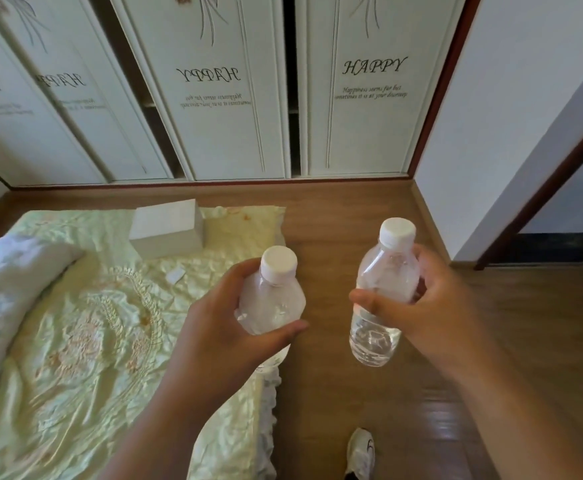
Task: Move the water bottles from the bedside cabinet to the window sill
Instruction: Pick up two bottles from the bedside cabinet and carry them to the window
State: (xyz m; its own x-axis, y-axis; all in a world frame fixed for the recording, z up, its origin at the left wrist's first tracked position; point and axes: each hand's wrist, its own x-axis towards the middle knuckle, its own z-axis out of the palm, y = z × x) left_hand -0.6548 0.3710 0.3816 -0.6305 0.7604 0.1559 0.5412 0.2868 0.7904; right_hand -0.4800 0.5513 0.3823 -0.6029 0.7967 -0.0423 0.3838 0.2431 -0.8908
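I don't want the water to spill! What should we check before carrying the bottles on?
1. Left hand grip round the clear plastic water bottle with white cap: ok.
2. Right hand grip round the second clear plastic bottle with white cap: ok.
3. Both white caps on: ok; screwed tight: cannot tell.
4. Bottles upright: ok, only slightly tilted.
5. Brown wooden floor ahead free of obstacles: ok as far as seen.
6. Window sill in sight: not ok, it is out of view.
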